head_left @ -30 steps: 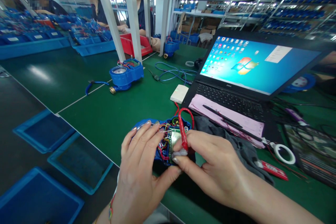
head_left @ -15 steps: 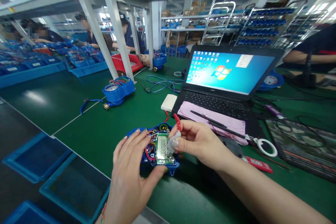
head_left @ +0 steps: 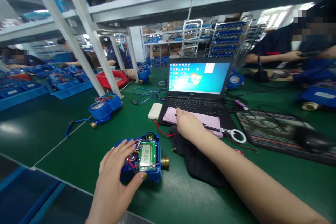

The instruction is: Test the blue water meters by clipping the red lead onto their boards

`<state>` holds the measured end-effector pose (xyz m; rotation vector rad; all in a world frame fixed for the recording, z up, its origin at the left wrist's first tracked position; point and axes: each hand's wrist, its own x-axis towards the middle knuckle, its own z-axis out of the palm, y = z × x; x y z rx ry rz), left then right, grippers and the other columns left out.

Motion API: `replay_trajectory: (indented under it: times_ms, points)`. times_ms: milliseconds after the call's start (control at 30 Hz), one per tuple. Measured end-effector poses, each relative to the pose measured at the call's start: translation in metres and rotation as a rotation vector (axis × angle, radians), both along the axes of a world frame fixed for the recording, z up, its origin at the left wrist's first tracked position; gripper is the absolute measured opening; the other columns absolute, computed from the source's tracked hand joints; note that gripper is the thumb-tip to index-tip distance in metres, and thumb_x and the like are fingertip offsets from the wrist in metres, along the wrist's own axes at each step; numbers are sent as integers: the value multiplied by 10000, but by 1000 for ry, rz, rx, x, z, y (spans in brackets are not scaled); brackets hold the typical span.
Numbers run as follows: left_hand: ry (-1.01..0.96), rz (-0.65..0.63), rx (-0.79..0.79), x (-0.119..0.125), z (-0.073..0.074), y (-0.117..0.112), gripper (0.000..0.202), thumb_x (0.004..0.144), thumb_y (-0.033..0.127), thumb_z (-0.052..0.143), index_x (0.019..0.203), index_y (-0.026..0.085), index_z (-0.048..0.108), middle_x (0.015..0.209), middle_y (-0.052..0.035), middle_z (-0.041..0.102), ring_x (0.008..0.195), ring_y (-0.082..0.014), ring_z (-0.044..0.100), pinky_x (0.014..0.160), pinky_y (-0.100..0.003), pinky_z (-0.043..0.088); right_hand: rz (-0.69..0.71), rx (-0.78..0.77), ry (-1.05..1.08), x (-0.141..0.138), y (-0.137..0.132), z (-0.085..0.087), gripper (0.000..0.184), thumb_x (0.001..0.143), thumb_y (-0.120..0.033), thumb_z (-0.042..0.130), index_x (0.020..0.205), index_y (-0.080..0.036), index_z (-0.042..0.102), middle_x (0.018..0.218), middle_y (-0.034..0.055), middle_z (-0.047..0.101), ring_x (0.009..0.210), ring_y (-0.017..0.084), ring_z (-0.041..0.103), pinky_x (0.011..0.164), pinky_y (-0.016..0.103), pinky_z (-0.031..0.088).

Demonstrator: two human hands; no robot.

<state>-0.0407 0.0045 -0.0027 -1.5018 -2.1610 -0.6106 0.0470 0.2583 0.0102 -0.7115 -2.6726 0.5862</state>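
A blue water meter (head_left: 153, 154) with its cover off lies on the green bench (head_left: 86, 147). Its green display board, coloured wires and brass end fitting are exposed. My left hand (head_left: 114, 175) grips the meter's left side, thumb on the near edge and fingers over the wires. My right hand (head_left: 187, 126) is stretched out to the pink paper (head_left: 210, 120) on the front of the laptop (head_left: 196, 84). Only the back of that hand shows and its fingers are hidden. A thin red wire (head_left: 164, 132) runs across the bench to that hand.
A black cloth (head_left: 194, 157) lies under my right forearm. A white box (head_left: 155, 111), a second blue meter (head_left: 105, 106), blue cables (head_left: 147, 94), a white ring on a pen (head_left: 236, 135) and a dark mat (head_left: 275, 131) surround the laptop. Blue trays (head_left: 26, 196) sit low left. Other people work behind.
My right hand has left the meter, moving away to the pink paper by the laptop. My left hand stays on the meter. The camera has tilted up.
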Motion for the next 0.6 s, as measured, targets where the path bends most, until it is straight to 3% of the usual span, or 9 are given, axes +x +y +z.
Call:
replay_trajectory:
  times_ms: [67, 133, 200, 267, 333, 400, 500, 600]
  points:
    - [51, -1, 11, -4, -2, 1, 440, 873, 473, 478, 1220, 204, 462, 1229, -114, 564, 1134, -327, 520, 908, -504, 400, 119, 29, 50, 8, -16, 8, 465, 856, -165, 530, 1299, -71, 421, 1223, 212, 542, 1157, 291, 519, 983, 414, 395]
    - [82, -14, 28, -8, -4, 2, 433, 875, 467, 465, 1213, 196, 469, 1210, -126, 571, 1100, -334, 537, 886, -505, 407, 342, -12, 59, 14, -35, 9, 745, 729, -377, 719, 1350, -151, 376, 1371, 150, 441, 1259, 275, 429, 1027, 371, 380]
    - [86, -40, 40, -12, -5, 2, 429, 872, 474, 465, 1203, 203, 475, 1195, -122, 579, 1077, -329, 549, 884, -499, 411, 532, -101, 49, 16, -53, 3, 1129, 544, -468, 826, 1430, -120, 221, 1477, 196, 252, 1351, 328, 265, 1090, 461, 287]
    - [80, -51, 50, -15, -6, 3, 441, 863, 495, 472, 1198, 208, 477, 1189, -123, 581, 1070, -330, 553, 886, -502, 411, 571, -202, 54, 15, -66, -7, 1328, 492, -484, 845, 1458, -74, 31, 1494, 245, 139, 1376, 358, 171, 1111, 551, 174]
    - [79, -43, 38, -17, -6, 4, 449, 859, 501, 477, 1198, 206, 478, 1185, -133, 582, 1065, -339, 553, 880, -512, 416, 504, -273, 73, 11, -72, -15, 1337, 504, -486, 835, 1457, -64, -2, 1478, 249, 195, 1360, 348, 232, 1118, 544, 162]
    - [72, -16, 30, -15, -5, 5, 453, 855, 498, 483, 1195, 199, 480, 1183, -145, 581, 1062, -349, 553, 869, -526, 426, 460, -293, 101, 10, -75, -19, 1284, 504, -483, 827, 1448, -32, 81, 1439, 259, 290, 1325, 346, 314, 1125, 511, 183]
    - [9, 32, 28, -2, -3, 2, 476, 837, 514, 498, 1197, 203, 479, 1189, -140, 574, 1077, -345, 544, 873, -524, 441, 485, -242, 134, 16, -76, -18, 1199, 496, -465, 823, 1414, -2, 206, 1384, 257, 380, 1287, 355, 372, 1123, 505, 200]
    - [-146, 70, 0, 19, 2, -5, 597, 795, 600, 511, 1261, 235, 431, 1194, -103, 575, 1081, -333, 540, 855, -497, 475, 483, -205, 150, 35, -73, -15, 1190, 484, -463, 829, 1395, 27, 241, 1353, 270, 409, 1265, 373, 391, 1113, 524, 209]
